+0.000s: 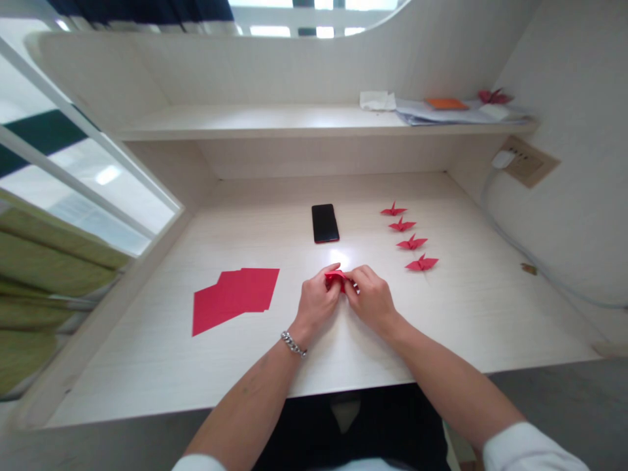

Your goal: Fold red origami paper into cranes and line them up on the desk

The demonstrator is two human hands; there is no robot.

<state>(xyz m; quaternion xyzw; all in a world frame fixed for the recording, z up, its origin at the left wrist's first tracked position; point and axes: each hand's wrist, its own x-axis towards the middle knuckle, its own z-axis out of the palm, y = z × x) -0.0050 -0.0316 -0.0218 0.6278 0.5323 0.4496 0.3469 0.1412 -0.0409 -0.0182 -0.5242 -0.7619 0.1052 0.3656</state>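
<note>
A person seated at a pale wooden desk works a half-folded red paper between both hands, near the middle of the desk and a little back from its front edge. The left hand, a chain bracelet at its wrist, pinches the paper's left side with the thumb over the top. The right hand closes its grip on the other end, its fingertips meeting those of the left. The piece is small and looks several layers thick, which suggests a late crease. Any further fold would call for firm fingertip pressure on a tight edge. Toward the right edge, four finished red paper cranes stand in a slanting row. A stack of flat red sheets lies fanned toward the left edge, and a black phone rests just behind the hands. On the shelf above the back edge lie loose papers and another red crane.
</note>
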